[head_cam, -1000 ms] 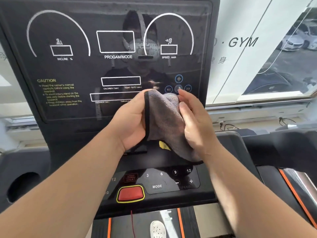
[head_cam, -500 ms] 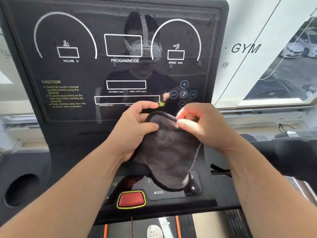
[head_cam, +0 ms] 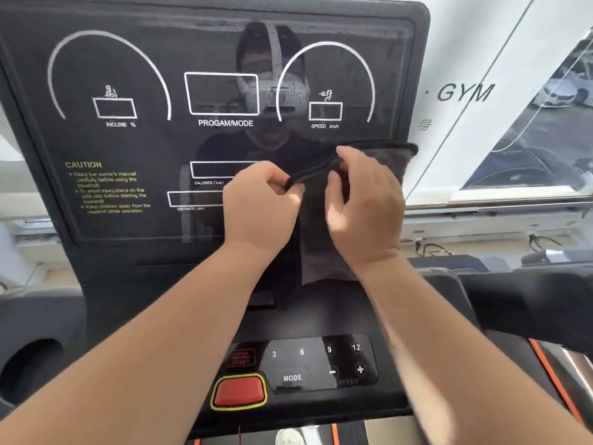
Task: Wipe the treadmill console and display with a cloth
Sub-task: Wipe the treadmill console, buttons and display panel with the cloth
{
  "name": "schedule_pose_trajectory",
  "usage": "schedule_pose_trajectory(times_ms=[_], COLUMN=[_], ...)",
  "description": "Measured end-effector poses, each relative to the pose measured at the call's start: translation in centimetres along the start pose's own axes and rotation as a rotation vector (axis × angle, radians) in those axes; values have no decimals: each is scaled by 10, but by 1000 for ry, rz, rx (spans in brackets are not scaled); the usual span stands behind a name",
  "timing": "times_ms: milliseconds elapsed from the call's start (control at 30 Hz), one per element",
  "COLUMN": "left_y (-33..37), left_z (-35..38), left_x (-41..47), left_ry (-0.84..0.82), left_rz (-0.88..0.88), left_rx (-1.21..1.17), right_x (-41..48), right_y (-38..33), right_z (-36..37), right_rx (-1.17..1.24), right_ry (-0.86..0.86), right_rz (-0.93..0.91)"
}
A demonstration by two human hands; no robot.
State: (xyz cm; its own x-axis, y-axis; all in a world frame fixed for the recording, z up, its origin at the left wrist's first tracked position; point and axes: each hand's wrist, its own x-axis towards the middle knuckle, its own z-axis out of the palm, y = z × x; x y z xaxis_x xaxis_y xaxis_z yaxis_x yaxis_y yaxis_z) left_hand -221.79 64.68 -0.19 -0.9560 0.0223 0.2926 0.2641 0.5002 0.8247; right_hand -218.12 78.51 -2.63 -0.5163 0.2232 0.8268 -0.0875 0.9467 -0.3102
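Observation:
The black treadmill display (head_cam: 134,149) stands upright before me, with white dials and yellow caution text. Below it is the console button panel (head_cam: 305,364) with a red stop button (head_cam: 239,391). A dark grey cloth (head_cam: 382,162) hangs spread in front of the display's lower right part. My left hand (head_cam: 260,210) pinches the cloth's top hem at its left end. My right hand (head_cam: 365,203) grips the cloth a little to the right, fingers curled over the hem. The cloth's lower part drops behind both hands.
A cup-holder hollow (head_cam: 30,367) sits in the console's left wing. A black handrail (head_cam: 529,300) runs off to the right. Behind the treadmill is a window (head_cam: 529,139) with GYM lettering and cables on the sill. An orange-striped deck edge (head_cam: 555,380) shows lower right.
Both hands have lifted the cloth from a bunched fold over the button panel and opened it out against the display's lower right. The button panel is now uncovered.

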Motion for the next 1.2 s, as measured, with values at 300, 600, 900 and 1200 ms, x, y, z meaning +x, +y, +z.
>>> schedule_pose_trajectory(times_ms=[300,600,900,1200], left_y=[-16,-53,-81,-97], left_z=[-7,-38,-70,-56], left_x=[-10,-11,-13,-24], left_ry=[15,235,290,272], left_rz=[124,419,275,293], left_rx=[92,329,558,641], right_x=[-19,28,107,0], right_y=[15,8,-45,-28], right_z=[19,31,45,52], right_rx=[-242,-381,-411,-305], right_ry=[-325,-297,-273,-418], right_rz=[157,51,-31,-365])
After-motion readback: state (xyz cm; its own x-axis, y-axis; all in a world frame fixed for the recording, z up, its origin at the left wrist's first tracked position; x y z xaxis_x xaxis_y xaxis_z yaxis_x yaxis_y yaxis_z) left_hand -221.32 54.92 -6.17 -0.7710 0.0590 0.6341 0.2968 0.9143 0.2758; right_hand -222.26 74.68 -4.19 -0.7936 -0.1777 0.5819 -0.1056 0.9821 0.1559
